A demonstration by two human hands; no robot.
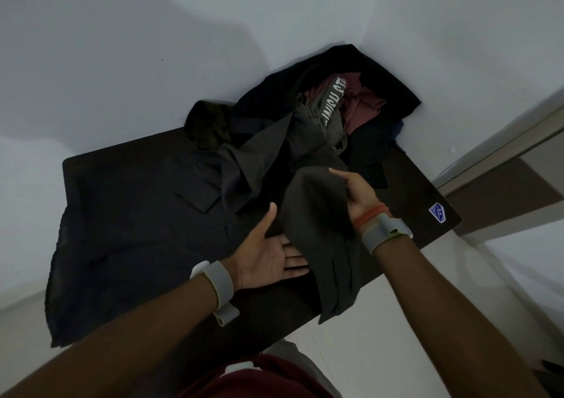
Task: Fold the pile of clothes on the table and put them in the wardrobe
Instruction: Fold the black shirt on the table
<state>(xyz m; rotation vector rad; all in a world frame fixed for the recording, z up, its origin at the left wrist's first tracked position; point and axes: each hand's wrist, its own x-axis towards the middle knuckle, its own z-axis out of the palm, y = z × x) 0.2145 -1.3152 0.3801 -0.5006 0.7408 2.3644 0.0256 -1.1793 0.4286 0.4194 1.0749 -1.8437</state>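
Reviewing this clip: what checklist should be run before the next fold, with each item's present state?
1. Right hand grips the olive garment: ok.
2. Left hand open, fingers under that garment: ok.
3. Garment separated from the pile: cannot tell, dark cloth overlaps.
4. Garment lying flat: not ok, it hangs bunched past the table edge.
5. Folding space free: not ok, a black garment covers the left side.

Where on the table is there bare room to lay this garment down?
Bare dark tabletop shows right of the right hand gripping the olive-grey garment, out to the blue-white sticker, plus a strip at the near edge under the left hand. Crowded: the clothes pile fills the far corner; a spread black shirt covers the left.
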